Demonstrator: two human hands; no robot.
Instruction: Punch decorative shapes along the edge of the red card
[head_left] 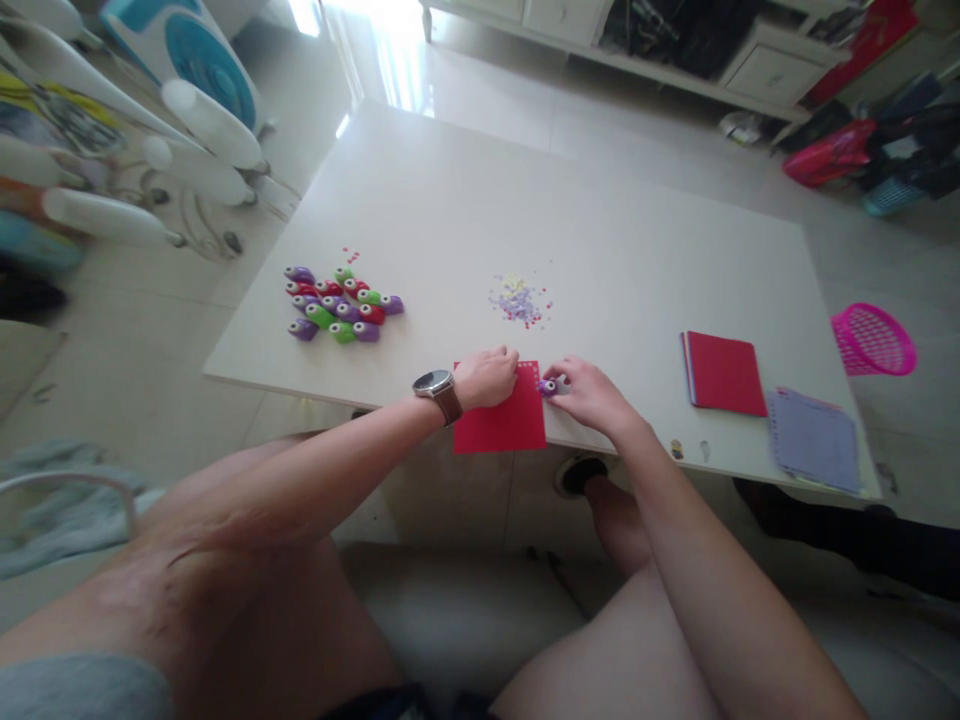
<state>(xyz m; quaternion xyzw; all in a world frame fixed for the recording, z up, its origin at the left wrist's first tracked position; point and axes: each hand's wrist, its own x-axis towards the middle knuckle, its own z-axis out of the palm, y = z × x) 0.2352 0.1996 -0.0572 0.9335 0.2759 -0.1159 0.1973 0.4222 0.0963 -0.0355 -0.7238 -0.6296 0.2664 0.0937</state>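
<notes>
A sheet of red paper [499, 425] lies at the table's front edge, its lower part over the edge. Small punched holes run along its top and upper right side. My left hand [486, 377], with a watch on the wrist, rests on the sheet's upper part, fingers bent together and holding it. Between the fingers of my right hand [589, 393] is a purple craft punch [549, 387], set against the sheet's right edge. Just beyond the sheet lies a pile of purple, yellow and red paper bits [519, 302].
Several purple, red and green craft punches [337, 305] stand together on the left of the white table [600, 230]. A stack of red paper [726, 373] and punched lilac sheets [814, 440] lie at the right. A pink basket [874, 340] stands beyond the right edge.
</notes>
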